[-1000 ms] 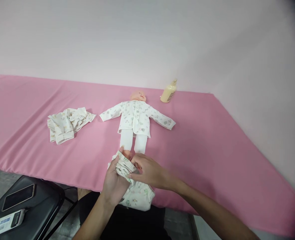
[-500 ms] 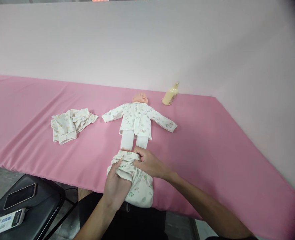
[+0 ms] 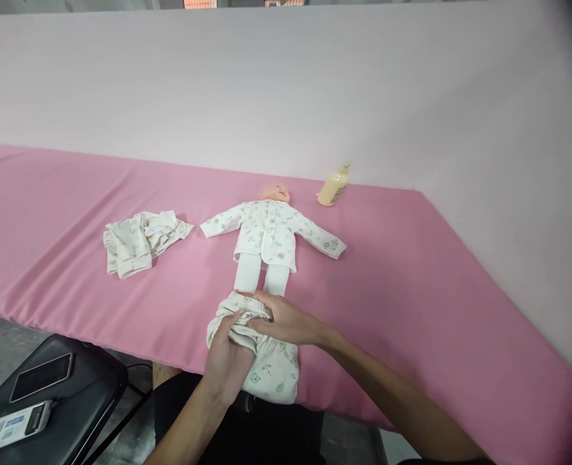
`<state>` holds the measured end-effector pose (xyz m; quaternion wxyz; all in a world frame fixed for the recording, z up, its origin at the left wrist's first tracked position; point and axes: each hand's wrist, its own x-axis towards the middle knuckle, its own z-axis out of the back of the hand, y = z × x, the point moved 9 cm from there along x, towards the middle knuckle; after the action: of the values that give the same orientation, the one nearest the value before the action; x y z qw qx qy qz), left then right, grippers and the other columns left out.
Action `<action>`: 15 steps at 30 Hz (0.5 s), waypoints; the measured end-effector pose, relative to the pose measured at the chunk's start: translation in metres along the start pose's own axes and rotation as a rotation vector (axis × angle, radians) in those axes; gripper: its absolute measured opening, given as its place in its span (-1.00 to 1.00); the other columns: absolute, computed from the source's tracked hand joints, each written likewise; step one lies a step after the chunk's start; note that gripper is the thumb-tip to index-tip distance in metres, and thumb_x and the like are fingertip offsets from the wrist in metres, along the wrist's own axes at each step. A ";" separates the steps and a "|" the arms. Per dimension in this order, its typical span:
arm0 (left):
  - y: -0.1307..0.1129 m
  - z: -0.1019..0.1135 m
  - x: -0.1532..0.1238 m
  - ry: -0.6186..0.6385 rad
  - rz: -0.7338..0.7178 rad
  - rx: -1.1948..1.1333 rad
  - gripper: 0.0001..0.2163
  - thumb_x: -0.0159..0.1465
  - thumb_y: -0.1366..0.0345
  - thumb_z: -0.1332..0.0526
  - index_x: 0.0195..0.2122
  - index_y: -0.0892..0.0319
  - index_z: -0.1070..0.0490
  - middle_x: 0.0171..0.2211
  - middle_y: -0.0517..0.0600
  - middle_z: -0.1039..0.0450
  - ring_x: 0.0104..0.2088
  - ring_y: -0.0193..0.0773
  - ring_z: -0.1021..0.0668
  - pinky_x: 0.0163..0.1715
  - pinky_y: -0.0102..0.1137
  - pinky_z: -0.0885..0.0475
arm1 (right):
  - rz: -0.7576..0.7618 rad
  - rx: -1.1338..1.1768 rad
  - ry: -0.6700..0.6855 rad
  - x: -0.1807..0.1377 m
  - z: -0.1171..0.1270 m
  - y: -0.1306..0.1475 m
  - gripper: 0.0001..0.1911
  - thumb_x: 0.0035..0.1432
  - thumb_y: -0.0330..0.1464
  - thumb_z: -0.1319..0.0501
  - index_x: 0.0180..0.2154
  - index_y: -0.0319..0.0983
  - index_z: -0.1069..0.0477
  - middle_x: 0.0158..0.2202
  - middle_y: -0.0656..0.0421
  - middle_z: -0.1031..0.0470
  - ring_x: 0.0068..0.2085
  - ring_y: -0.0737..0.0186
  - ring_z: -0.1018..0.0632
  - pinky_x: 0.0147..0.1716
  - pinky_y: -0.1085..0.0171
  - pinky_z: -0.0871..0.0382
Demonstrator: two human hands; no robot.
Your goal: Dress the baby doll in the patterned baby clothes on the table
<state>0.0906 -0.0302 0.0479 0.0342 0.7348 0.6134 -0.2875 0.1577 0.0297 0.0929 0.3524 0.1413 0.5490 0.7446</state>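
Green-patterned white pants [image 3: 272,378], pink tablecloth [image 3: 402,290]

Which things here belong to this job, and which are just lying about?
In the job:
Patterned garment, in left hand and right hand
Doll, legs at the garment's edge

Lying about:
Crumpled clothing
Pump bottle
Phone, pale device on chair

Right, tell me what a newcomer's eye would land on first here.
Probably the doll lying mid-picture on the pink cover, sleeves spread wide. Next, near the cover's front edge, the left hand and right hand gripping a bunched, patterned white garment. The cream-coloured bottle near the wall, right of the doll in the picture, would likely follow.
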 end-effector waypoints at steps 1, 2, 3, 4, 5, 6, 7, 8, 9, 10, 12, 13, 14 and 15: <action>0.000 0.001 0.000 -0.006 -0.003 -0.003 -0.88 0.29 0.42 -0.22 -0.18 0.26 -0.52 -0.18 0.03 -0.57 -0.12 -0.31 -0.60 -0.01 -0.46 -0.49 | 0.012 -0.014 0.007 0.000 0.000 0.001 -0.32 0.15 -0.20 -0.28 0.27 -0.14 -0.21 -0.04 0.09 -0.53 -0.15 0.14 -0.55 -0.18 0.17 -0.47; 0.000 0.001 0.001 -0.010 -0.009 -0.005 -0.89 0.29 0.43 -0.23 -0.19 0.26 -0.52 -0.19 0.03 -0.57 -0.13 -0.30 -0.60 -0.01 -0.45 -0.49 | 0.028 -0.028 0.007 0.000 0.000 0.002 -0.30 0.13 -0.17 -0.30 0.27 -0.15 -0.22 0.05 0.06 -0.49 -0.02 0.08 -0.53 -0.07 0.12 -0.45; -0.001 0.001 0.001 -0.014 -0.016 -0.007 -0.89 0.29 0.43 -0.23 -0.19 0.27 -0.52 -0.18 0.04 -0.57 -0.13 -0.30 -0.60 -0.01 -0.44 -0.49 | 0.049 -0.045 0.004 0.001 0.001 0.004 -0.33 0.13 -0.15 -0.31 0.24 -0.16 -0.27 0.12 0.05 -0.45 0.06 0.05 -0.49 0.02 0.09 -0.41; -0.001 0.001 0.001 -0.018 -0.023 -0.011 -0.88 0.29 0.43 -0.23 -0.17 0.27 -0.52 -0.18 0.04 -0.57 -0.12 -0.30 -0.60 -0.02 -0.45 -0.49 | 0.075 -0.071 0.002 0.002 0.001 0.006 -0.42 0.15 -0.15 -0.29 0.17 -0.17 -0.33 0.13 0.05 -0.43 0.10 0.04 -0.47 0.06 0.08 -0.38; -0.001 0.000 0.001 -0.020 -0.022 -0.014 -0.86 0.29 0.44 -0.23 -0.15 0.27 -0.51 -0.18 0.04 -0.57 -0.13 -0.31 -0.60 -0.04 -0.47 -0.50 | 0.105 -0.104 -0.002 0.003 0.002 0.009 -0.54 0.19 -0.17 -0.26 0.08 -0.19 -0.40 0.11 0.05 -0.44 0.09 0.06 -0.47 0.07 0.09 -0.37; 0.000 0.000 0.000 -0.019 -0.020 -0.017 -0.85 0.29 0.45 -0.22 -0.14 0.26 -0.51 -0.19 0.03 -0.57 -0.14 -0.32 -0.60 -0.07 -0.49 -0.50 | 0.141 -0.139 -0.008 0.003 0.003 0.013 -0.66 0.22 -0.19 -0.23 -0.03 -0.21 -0.45 0.07 0.06 -0.45 0.05 0.08 -0.48 0.05 0.11 -0.37; 0.000 -0.001 0.000 -0.016 -0.015 -0.021 -0.84 0.29 0.46 -0.22 -0.13 0.25 -0.51 -0.20 0.02 -0.57 -0.15 -0.33 -0.60 -0.09 -0.51 -0.50 | 0.180 -0.170 -0.017 0.004 0.004 0.018 -0.75 0.24 -0.21 -0.21 -0.13 -0.22 -0.46 0.02 0.07 -0.45 0.00 0.12 -0.49 0.02 0.14 -0.38; 0.000 -0.002 0.000 -0.012 -0.011 -0.024 -0.83 0.29 0.47 -0.21 -0.12 0.24 -0.51 -0.21 0.01 -0.57 -0.15 -0.34 -0.60 -0.11 -0.53 -0.50 | 0.213 -0.186 -0.029 0.005 0.005 0.022 -0.80 0.25 -0.23 -0.19 -0.19 -0.22 -0.44 -0.02 0.08 -0.44 -0.04 0.15 -0.49 -0.02 0.17 -0.38; 0.000 -0.002 0.000 -0.008 -0.014 -0.028 -0.83 0.29 0.47 -0.21 -0.11 0.23 -0.51 -0.22 0.00 -0.57 -0.15 -0.34 -0.60 -0.11 -0.54 -0.49 | 0.234 -0.184 -0.040 0.006 0.007 0.024 -0.83 0.26 -0.25 -0.18 -0.22 -0.22 -0.41 -0.07 0.10 -0.44 -0.09 0.18 -0.48 -0.07 0.20 -0.39; -0.001 -0.002 0.000 -0.007 -0.022 -0.030 -0.82 0.29 0.47 -0.20 -0.11 0.23 -0.51 -0.21 0.00 -0.57 -0.14 -0.33 -0.60 -0.10 -0.53 -0.49 | 0.238 -0.164 -0.050 0.008 0.008 0.024 -0.84 0.27 -0.26 -0.16 -0.23 -0.22 -0.39 -0.11 0.13 -0.43 -0.13 0.20 -0.47 -0.12 0.23 -0.38; -0.003 -0.001 0.001 -0.002 -0.040 -0.028 -0.79 0.30 0.44 -0.20 -0.07 0.23 -0.50 -0.13 0.03 -0.57 -0.07 -0.28 -0.59 -0.01 -0.48 -0.47 | 0.207 -0.116 -0.062 0.011 0.010 0.019 -0.86 0.29 -0.27 -0.12 -0.25 -0.21 -0.34 -0.20 0.18 -0.42 -0.21 0.24 -0.45 -0.22 0.27 -0.36; -0.003 0.000 0.001 0.004 -0.039 -0.023 -0.77 0.30 0.43 -0.20 -0.03 0.23 -0.50 -0.07 0.05 -0.56 -0.02 -0.24 -0.57 0.04 -0.43 -0.45 | 0.179 -0.105 -0.069 0.013 0.011 0.014 -0.86 0.30 -0.27 -0.10 -0.27 -0.21 -0.31 -0.26 0.20 -0.41 -0.26 0.26 -0.44 -0.28 0.28 -0.34; -0.002 0.000 0.002 0.012 -0.033 -0.018 -0.75 0.31 0.41 -0.20 0.00 0.22 -0.49 -0.01 0.06 -0.54 0.03 -0.20 -0.55 0.09 -0.38 -0.43 | 0.148 -0.111 -0.083 0.014 0.012 0.008 -0.85 0.31 -0.28 -0.08 -0.31 -0.20 -0.27 -0.31 0.23 -0.38 -0.31 0.28 -0.41 -0.33 0.29 -0.31; -0.001 0.000 0.003 0.022 -0.019 -0.014 -0.72 0.31 0.39 -0.19 0.04 0.22 -0.47 0.03 0.08 -0.51 0.06 -0.17 -0.53 0.12 -0.33 -0.41 | 0.116 -0.132 -0.103 0.016 0.014 0.002 -0.84 0.30 -0.28 -0.08 -0.34 -0.19 -0.23 -0.35 0.25 -0.35 -0.35 0.29 -0.38 -0.38 0.30 -0.27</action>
<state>0.0901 -0.0274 0.0469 0.0299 0.7318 0.6227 -0.2752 0.1541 0.0498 0.0967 0.3451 0.1872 0.4710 0.7899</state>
